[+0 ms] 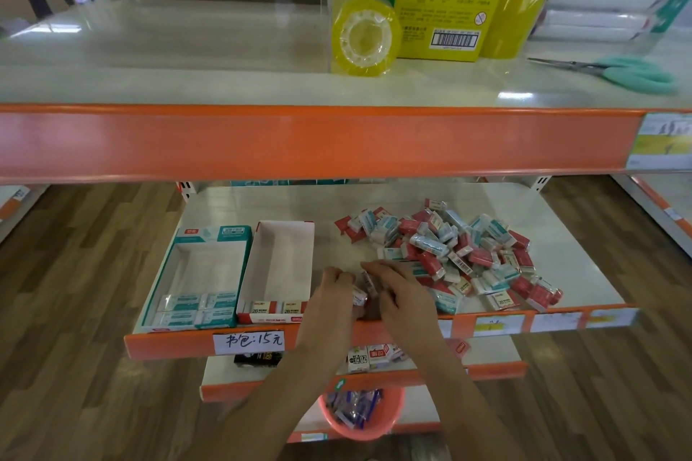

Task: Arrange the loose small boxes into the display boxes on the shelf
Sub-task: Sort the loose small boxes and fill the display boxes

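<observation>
— Where are the small boxes found relative to the fingers?

— A few small red-and-white boxes (362,292) are pinched between the curled fingers of the left hand (334,290) and the right hand (400,292), at the shelf's (584,273) front edge. The loose pile (453,251) is spread just right of the hands.

— And the display boxes?

— The teal display box (179,284) and the red display box (299,254) are set side by side to the left, each partly filled in front. A wooden floor (75,273) is seen below; scissors (629,73) are laid on the upper shelf (224,86).

Bright overhead light, glare on the top shelf (224,60), edges warped.
</observation>
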Demonstrator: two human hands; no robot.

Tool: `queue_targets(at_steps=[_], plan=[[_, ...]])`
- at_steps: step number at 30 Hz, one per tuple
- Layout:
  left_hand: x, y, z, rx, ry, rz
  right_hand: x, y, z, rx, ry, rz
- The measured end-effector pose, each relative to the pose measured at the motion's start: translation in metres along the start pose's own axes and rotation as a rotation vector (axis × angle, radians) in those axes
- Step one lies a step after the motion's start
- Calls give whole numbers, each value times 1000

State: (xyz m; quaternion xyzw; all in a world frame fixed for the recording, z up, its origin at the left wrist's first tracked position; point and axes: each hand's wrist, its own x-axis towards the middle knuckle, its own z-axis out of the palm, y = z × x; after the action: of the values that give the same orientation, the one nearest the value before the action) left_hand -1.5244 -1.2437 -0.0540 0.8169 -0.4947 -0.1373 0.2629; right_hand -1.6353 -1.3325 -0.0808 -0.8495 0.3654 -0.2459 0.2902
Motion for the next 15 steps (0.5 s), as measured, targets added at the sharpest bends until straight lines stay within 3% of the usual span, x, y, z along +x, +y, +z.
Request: queue_targets(at_steps=[9, 15], plan=[[1, -3, -24, 182, 48, 147, 3, -1, -8, -1, -152, 9], [4, -17, -38, 267, 57, 149, 8, -5, -8, -74, -225, 56]])
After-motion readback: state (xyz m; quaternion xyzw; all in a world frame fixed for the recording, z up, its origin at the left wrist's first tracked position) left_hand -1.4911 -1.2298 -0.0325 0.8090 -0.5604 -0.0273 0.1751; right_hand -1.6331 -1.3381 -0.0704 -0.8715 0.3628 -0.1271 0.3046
